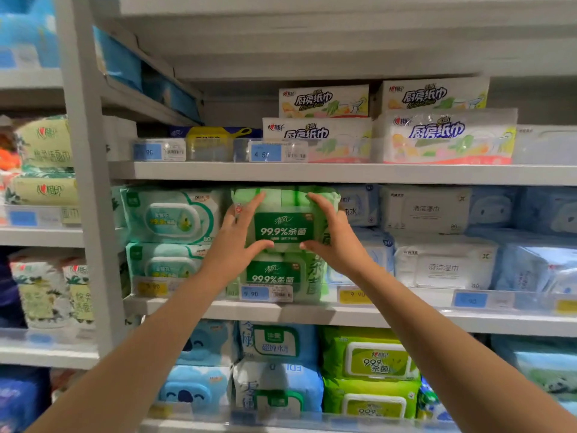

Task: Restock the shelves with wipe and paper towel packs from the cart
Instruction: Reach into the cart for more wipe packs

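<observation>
The lower green pack is partly hidden by the price tag; far-left labels blur unreadably.

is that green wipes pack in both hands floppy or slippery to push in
Probably soft rather than stiff: the green wipes pack looks puffy and rounded between the left hand and right hand. Its glossy wrap may slide on the matching pack underneath.

The left hand and right hand are bare, with slender fingers. The left forearm and right forearm are likewise bare along their whole visible length.
</observation>
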